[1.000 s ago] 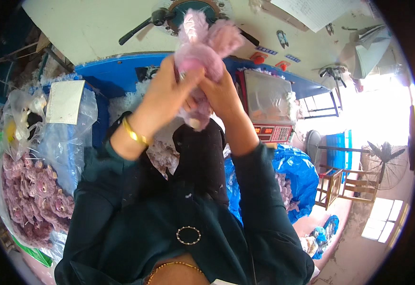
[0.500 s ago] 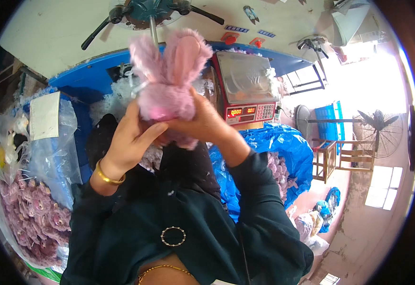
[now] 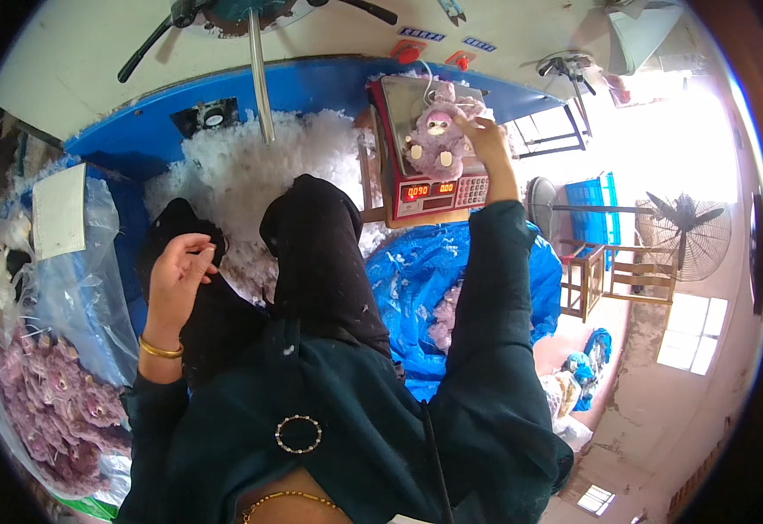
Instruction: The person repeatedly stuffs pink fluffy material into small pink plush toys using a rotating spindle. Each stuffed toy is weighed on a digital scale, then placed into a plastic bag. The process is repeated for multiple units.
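A pink-purple plush rabbit [image 3: 441, 140] lies face up on the metal plate of a red weighing scale [image 3: 396, 109], its pale foot pads toward me. My right hand [image 3: 487, 141] reaches to the toy's upper right side, its fingers bent against the fur by the head and ear. Part of the ears is hard to make out. Over my left thigh, my left hand [image 3: 177, 278] hangs loosely curled, thumb and fingertips a little apart, with nothing in it. Below the plate, the scale's red digits are lit.
White stuffing fluff [image 3: 250, 162] heaps inside the blue-edged bench, under a metal tube [image 3: 261, 79]. At left, a clear bag holds several unstuffed-looking plush skins [image 3: 54, 402]. A blue sack [image 3: 407, 301] with more plush toys stands right of my legs. Farther right is a fan [image 3: 683, 231].
The plush rabbit went from between both hands, in front of me, onto the scale at right with my right hand. My left hand let go and dropped back left. The display changed.
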A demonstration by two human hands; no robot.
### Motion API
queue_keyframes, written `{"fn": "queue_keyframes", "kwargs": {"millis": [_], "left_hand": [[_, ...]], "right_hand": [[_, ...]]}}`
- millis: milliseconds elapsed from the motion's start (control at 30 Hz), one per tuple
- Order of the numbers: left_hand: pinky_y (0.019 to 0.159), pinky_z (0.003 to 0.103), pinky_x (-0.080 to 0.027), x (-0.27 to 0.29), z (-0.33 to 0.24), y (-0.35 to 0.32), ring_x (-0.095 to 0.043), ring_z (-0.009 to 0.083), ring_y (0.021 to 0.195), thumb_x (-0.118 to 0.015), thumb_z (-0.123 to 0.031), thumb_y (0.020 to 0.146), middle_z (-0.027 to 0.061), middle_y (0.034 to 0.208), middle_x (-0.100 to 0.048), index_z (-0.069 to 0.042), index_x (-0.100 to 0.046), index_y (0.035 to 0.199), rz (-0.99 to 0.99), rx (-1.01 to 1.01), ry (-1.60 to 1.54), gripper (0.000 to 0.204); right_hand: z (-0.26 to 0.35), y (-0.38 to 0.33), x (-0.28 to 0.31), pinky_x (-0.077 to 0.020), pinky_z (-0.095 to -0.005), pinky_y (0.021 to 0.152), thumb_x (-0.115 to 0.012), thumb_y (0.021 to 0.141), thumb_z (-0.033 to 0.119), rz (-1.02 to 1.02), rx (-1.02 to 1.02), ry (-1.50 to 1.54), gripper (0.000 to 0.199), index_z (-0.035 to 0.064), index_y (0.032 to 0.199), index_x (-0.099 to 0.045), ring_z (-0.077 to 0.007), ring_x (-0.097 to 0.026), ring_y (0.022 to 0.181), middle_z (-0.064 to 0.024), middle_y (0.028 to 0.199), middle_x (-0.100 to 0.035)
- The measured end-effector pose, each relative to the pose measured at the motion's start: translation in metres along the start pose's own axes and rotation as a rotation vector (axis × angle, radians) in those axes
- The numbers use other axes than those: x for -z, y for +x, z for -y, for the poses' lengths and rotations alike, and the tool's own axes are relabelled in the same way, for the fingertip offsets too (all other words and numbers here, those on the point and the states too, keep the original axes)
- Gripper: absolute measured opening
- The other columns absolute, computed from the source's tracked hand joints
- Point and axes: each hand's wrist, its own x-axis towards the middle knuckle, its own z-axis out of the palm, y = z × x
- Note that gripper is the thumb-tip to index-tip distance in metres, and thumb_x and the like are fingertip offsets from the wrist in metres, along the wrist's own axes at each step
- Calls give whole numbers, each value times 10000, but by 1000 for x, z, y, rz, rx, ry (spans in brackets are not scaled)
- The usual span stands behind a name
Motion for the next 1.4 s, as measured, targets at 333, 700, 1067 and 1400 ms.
{"fn": "queue_keyframes", "kwargs": {"millis": [333, 700, 1067, 1400], "left_hand": [[896, 425, -443, 150, 98, -137, -540, 357, 1055, -615, -516, 841, 212, 1143, -579, 34, -545, 1161, -1106, 192, 1506, 640], [1017, 459, -347, 201, 220, -242, -430, 357, 1218, -672, -559, 748, 185, 1261, -518, -50, -459, 1296, -1257, 349, 1492, 778], [931, 412, -433, 261, 199, -260, -525, 364, 1084, -678, -346, 798, 257, 1161, -507, 15, -462, 1199, -1797, 191, 911, 581], [840, 338, -500, 54, 7, -29, -639, 230, 936, -559, -45, 830, 143, 1024, -661, -10, -648, 1070, -144, -27, -1017, 259]], "right_hand": [[-13, -5, 49, -481, -370, 718, -708, 708, 595, -7, -420, 433, 762, 21, 1192, -575, -226, -597, 922, -134, 1048, -584], [52, -100, -17, -498, -345, 759, -779, 632, 285, 290, 580, 238, 497, 22, 1031, -641, -218, -637, 861, -129, 1011, -665], [-89, -149, 49, -528, -334, 742, -814, 647, 186, 247, 114, -134, 508, -13, 1077, -633, -223, -664, 881, -151, 1037, -670], [251, -267, -68, -484, -258, 653, -692, 810, 70, 892, 997, 676, 279, 85, 1087, -657, -128, -578, 763, -44, 880, -595]]}}
